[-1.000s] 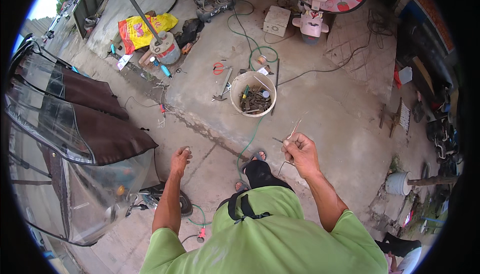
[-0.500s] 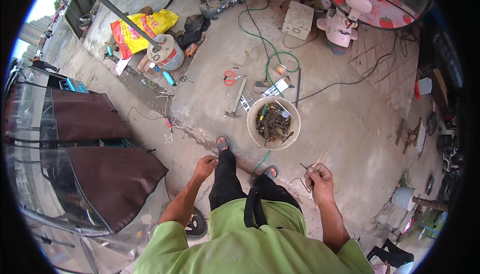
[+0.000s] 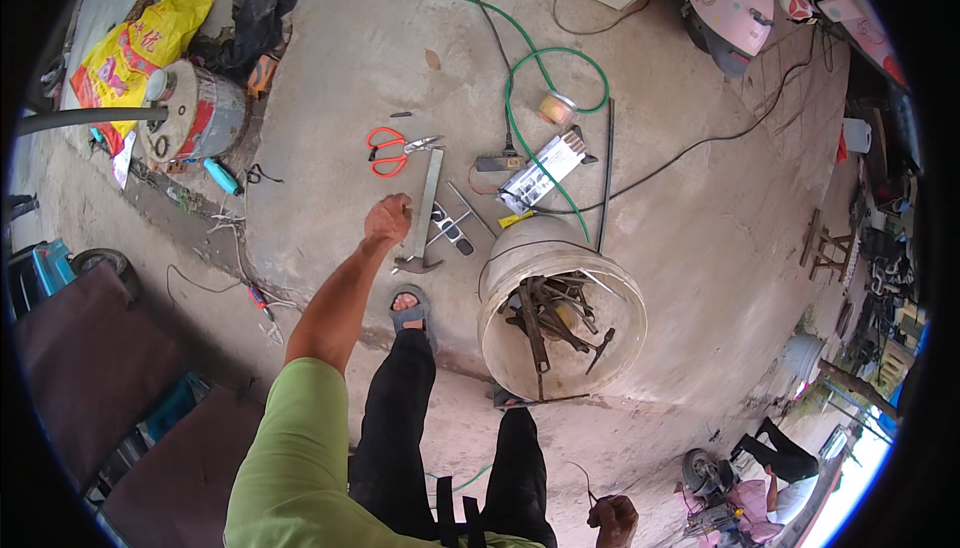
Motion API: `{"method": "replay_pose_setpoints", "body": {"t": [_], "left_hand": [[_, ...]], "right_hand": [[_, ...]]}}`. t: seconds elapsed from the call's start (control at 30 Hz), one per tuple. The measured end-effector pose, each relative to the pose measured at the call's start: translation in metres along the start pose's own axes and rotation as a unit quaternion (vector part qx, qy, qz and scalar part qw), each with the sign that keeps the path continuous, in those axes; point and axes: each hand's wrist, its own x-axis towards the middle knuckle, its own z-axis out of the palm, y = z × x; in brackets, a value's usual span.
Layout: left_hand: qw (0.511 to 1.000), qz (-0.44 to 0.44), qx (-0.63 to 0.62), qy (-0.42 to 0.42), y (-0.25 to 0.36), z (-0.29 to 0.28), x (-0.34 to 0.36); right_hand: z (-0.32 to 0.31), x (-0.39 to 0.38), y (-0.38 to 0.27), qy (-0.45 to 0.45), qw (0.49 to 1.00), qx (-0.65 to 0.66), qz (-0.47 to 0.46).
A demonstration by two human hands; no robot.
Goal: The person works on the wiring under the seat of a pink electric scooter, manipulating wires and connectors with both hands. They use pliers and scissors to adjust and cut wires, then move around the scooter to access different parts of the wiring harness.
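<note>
- Your left hand (image 3: pixel 388 219) is just beside the hammer (image 3: pixel 428 203), which lies on the ground. Your fingers are curled and partly hidden, so I cannot tell if this grip holds anything or touches the handle.
- Your right hand (image 3: pixel 613 520) is low down, and the bottom edge cuts off your arm. This grip is curled tight around a thin wire (image 3: pixel 586 480). The part inside your fist is hidden.
- The white bucket (image 3: pixel 530 248) is by your right leg. The rusty tools (image 3: pixel 535 323) inside overlap, so some are hard to make out.
- The red scissors (image 3: pixel 406 151) lie near the hammer's handle.
- The green hose (image 3: pixel 607 88) crosses the white box (image 3: pixel 540 183) and covers a bit of it.
</note>
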Motion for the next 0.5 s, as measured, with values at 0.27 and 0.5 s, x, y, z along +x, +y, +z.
{"method": "replay_pose_setpoints", "body": {"t": [0.27, 0.5], "left_hand": [[0.977, 0.076, 0.186, 0.067, -0.060, 0.023, 0.127], [0.986, -0.008, 0.164, 0.013, -0.069, 0.041, 0.098]], "right_hand": [[0.051, 0.036, 0.045, 0.056, 0.998, -0.018, 0.022], [0.046, 0.040, 0.044, 0.043, 0.998, -0.037, 0.019]]}}
